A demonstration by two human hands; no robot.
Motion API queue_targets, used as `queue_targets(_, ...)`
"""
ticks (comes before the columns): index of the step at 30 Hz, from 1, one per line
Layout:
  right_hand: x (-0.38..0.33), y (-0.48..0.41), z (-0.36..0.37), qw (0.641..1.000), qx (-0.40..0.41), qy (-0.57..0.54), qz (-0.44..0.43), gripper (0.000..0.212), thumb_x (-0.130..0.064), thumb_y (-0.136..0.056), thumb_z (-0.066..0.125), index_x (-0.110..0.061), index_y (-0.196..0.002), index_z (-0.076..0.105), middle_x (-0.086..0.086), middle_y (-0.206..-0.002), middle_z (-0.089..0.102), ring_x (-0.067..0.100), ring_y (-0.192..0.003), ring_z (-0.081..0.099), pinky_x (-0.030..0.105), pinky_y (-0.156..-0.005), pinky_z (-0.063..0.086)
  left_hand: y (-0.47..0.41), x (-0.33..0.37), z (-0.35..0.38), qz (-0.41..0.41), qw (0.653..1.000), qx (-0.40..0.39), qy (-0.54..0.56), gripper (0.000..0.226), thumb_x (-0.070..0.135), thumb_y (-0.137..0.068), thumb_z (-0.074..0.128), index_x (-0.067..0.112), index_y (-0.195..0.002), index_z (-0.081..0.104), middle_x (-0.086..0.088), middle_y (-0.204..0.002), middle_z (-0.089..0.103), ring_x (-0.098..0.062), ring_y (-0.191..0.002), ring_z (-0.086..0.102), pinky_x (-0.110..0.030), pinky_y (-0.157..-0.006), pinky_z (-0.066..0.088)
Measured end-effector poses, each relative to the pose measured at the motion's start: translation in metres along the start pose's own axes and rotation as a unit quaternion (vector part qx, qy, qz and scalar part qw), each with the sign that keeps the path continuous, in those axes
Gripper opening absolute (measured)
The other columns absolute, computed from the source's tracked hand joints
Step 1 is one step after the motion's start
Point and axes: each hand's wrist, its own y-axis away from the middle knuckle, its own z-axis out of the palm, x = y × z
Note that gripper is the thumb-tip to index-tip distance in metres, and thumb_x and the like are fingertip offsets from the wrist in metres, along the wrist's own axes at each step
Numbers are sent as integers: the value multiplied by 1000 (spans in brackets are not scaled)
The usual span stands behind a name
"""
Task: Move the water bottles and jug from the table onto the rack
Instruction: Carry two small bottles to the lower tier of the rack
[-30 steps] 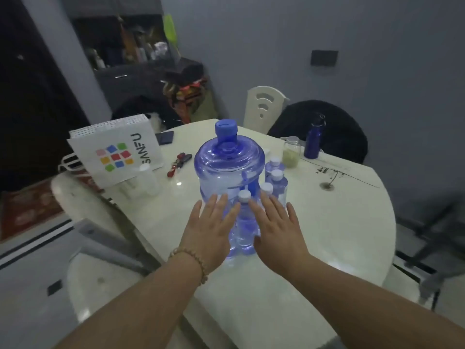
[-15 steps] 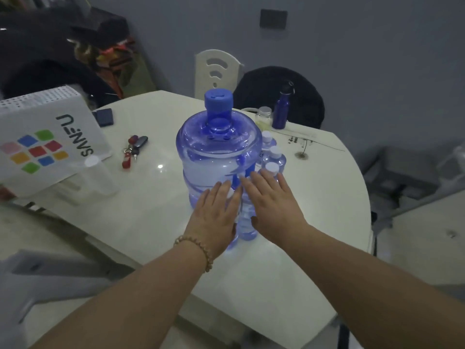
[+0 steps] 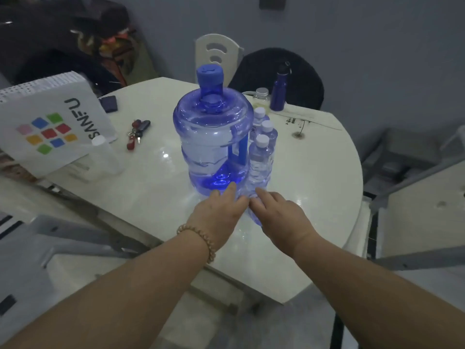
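Note:
A large translucent blue jug (image 3: 214,144) with a blue cap stands mid-table. Three small clear water bottles with white caps line its right side: the nearest bottle (image 3: 261,159), the middle bottle (image 3: 268,132) and the farthest bottle (image 3: 259,118). Another bottle (image 3: 254,216) shows only as a bluish sliver between my hands. My left hand (image 3: 219,214) lies palm down with straight fingers at the jug's base. My right hand (image 3: 276,215) touches it, fingers slightly bent over the hidden bottle. Whether it grips that bottle is unclear.
On the pale round table (image 3: 322,187) are a white SANFU bag (image 3: 50,122), a clear container (image 3: 107,157), keys (image 3: 136,134), a dark wallet (image 3: 109,103), a glass jar (image 3: 260,95) and a dark blue flask (image 3: 279,90). Two chairs stand behind. Grey metal frames (image 3: 75,245) flank the table.
Both hands have dropped from the bottle tops to the table in front of the jug's base and drawn together. The front bottle's cap is now hidden.

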Motion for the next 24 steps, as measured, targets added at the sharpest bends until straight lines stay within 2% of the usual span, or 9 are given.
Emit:
queue_targets(2, 1, 15, 10, 1000, -8, 15, 0, 58, 2, -53, 78, -11, -107, 62, 15, -107, 64, 36, -71, 60, 30, -41, 39, 12, 16, 9, -13, 999, -32, 1, 45, 12, -87, 57, 18, -129, 41, -18, -138, 41, -38, -102, 53, -44, -78, 54)
queue_targets(4, 2, 31, 20, 999, -28, 28, 4, 64, -1, -54, 77, -16, -115, 61, 13, -107, 62, 34, -75, 59, 29, -42, 39, 24, 28, 25, -27, 997, -76, -14, 44, 9, -90, 49, 16, -131, 35, -18, -146, 28, -41, -121, 40, -45, -84, 53)
queue_targets(6, 4, 43, 30, 999, -32, 23, 9, 65, 1, -52, 77, -15, -113, 63, 14, -106, 62, 35, -75, 58, 29, -40, 40, 31, 37, 39, -52, 992, -117, -10, 45, 5, -91, 45, 13, -134, 33, -16, -150, 18, -45, -134, 21, -46, -87, 52)
queue_targets(9, 5, 58, 50, 1000, -28, 9, 8, 61, 4, -53, 75, -9, -111, 63, 19, -112, 59, 40, -87, 58, 33, -40, 46, 36, 53, 57, -89, 986, -140, 7, 43, 2, -92, 44, 14, -132, 35, -14, -151, 15, -44, -138, 13, -45, -88, 51)
queue_targets(13, 3, 76, 77, 999, -37, -26, 11, 48, 9, -64, 64, -4, -110, 60, 24, -125, 53, 46, -103, 53, 40, -43, 51, 38, 72, 75, -129, 984, -121, 23, 39, 5, -90, 47, 19, -126, 38, -13, -145, 21, -41, -135, 16, -39, -82, 53)
queue_targets(16, 2, 89, 93, 999, -44, -28, 9, 48, 8, -59, 68, -4, -104, 61, 24, -124, 55, 47, -105, 54, 39, -43, 51, 39, 77, 86, -142, 983, -110, 27, 39, 4, -87, 46, 21, -121, 39, -11, -138, 27, -38, -126, 23, -35, -74, 52)
queue_targets(18, 0, 94, 98, 999, -39, -23, 11, 40, 6, -60, 68, -4, -98, 62, 24, -121, 57, 47, -103, 56, 37, -44, 50, 39, 78, 91, -141, 983, -116, 30, 38, 6, -85, 46, 23, -118, 40, -10, -135, 30, -36, -123, 27, -36, -74, 50)
queue_targets(21, -5, 92, 97, 998, -42, -43, 37, 31, 2, -60, 62, -4, -90, 61, 24, -115, 59, 46, -99, 56, 44, -59, 52, 38, 79, 94, -152, 979, -130, 34, 36, 18, -80, 55, 26, -113, 42, -7, -130, 32, -32, -114, 30, -34, -71, 43)
queue_targets(24, -7, 81, 94, 996, -43, -48, 63, 31, -10, -60, 70, -6, -90, 62, 20, -107, 61, 42, -96, 57, 49, -74, 49, 30, 79, 96, -155, 979, -126, 30, 33, 35, -80, 58, 25, -109, 46, -4, -123, 36, -28, -110, 31, -34, -69, 37)
